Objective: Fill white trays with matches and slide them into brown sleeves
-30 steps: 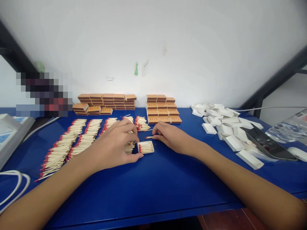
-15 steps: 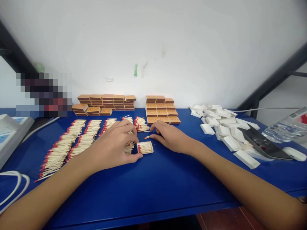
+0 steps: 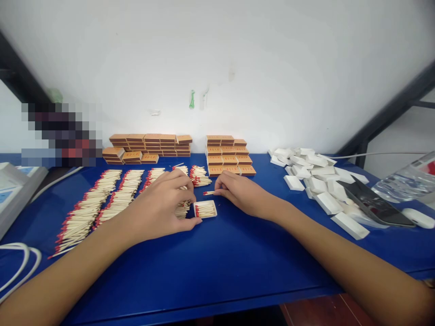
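Note:
A small white matchbox tray (image 3: 205, 209) with several red-tipped matches in it lies on the blue table (image 3: 217, 258). My left hand (image 3: 163, 203) is curled against the tray's left side, thumb at its near corner, fingers resting over a pile of matches (image 3: 183, 207). My right hand (image 3: 239, 192) sits just right of and behind the tray, its fingertips pinched on a single match (image 3: 208, 193) with the red tip pointing left.
Rows of loose matches (image 3: 102, 199) cover the left of the table. Stacks of orange matchbox sleeves (image 3: 149, 147) (image 3: 230, 156) line the wall. A heap of white trays (image 3: 316, 174), a dark phone (image 3: 372, 201) and a clear bag (image 3: 408, 181) lie right. White cables (image 3: 16, 267) are at left.
My right hand has shifted slightly back and left with the single match in its fingertips. My left hand and the tray stay where they were.

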The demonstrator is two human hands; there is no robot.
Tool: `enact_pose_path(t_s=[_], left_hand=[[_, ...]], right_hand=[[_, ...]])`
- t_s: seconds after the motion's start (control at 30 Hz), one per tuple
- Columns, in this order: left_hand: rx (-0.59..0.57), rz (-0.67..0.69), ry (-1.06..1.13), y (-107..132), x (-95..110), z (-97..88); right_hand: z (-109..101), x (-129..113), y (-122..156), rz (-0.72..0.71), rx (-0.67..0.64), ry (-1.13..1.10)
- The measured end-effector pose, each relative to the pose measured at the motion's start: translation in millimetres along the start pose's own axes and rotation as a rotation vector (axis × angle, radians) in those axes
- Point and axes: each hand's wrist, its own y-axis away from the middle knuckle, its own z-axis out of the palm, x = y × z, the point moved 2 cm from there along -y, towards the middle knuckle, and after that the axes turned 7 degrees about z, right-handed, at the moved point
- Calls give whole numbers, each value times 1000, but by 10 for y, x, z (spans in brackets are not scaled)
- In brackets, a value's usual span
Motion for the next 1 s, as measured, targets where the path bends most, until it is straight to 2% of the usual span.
enact_pose_path(t_s=[0.13, 0.3, 0.37, 0.53, 0.7, 1.0], left_hand=[[3, -8, 7, -6, 18, -5], [7, -13, 10, -14, 30, -17], [11, -7, 9, -14, 27, -21], [-7, -3, 3, -12, 20, -21], [4, 3, 4, -11, 27, -20], [17, 8, 11, -9, 45, -17]], right_hand=[[-64, -151, 112, -33, 9, -41], [27, -306, 192, -61, -99, -68], [49, -287, 186, -76, -82, -93], [28, -144, 128, -96, 71, -145], [71, -146, 102, -107, 54, -170], [112, -122, 47, 30, 45, -222]])
